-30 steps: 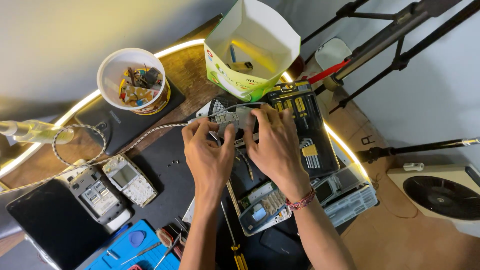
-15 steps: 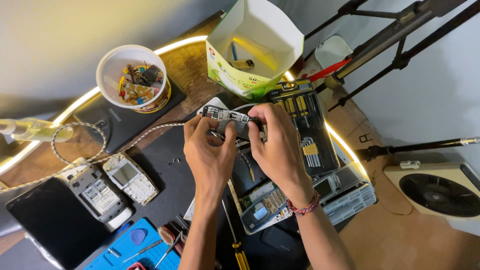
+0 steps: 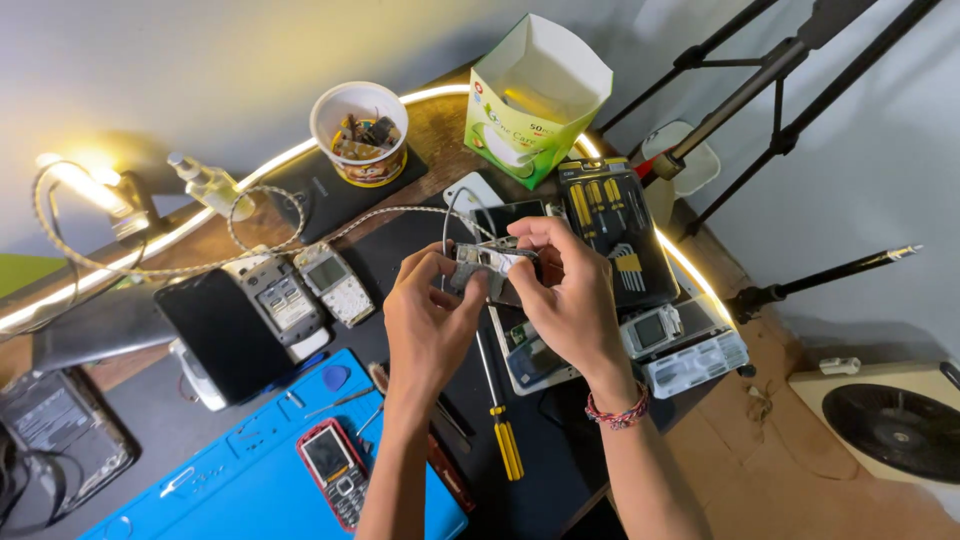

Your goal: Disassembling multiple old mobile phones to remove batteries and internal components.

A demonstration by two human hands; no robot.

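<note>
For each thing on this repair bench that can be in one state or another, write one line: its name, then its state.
left hand: closed on the phone frame
right hand: closed on the phone frame
phone frame: stripped, held off the bench
paper cup: upright, filled with small parts
green carton: top open
screwdriver case: open, bits showing
red phone: lying face up, screen dark
yellow-handled screwdriver: lying flat

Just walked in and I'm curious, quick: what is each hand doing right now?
Left hand: closed on the left end of a small phone part.
Right hand: closed on the right end of the same phone part.
</note>
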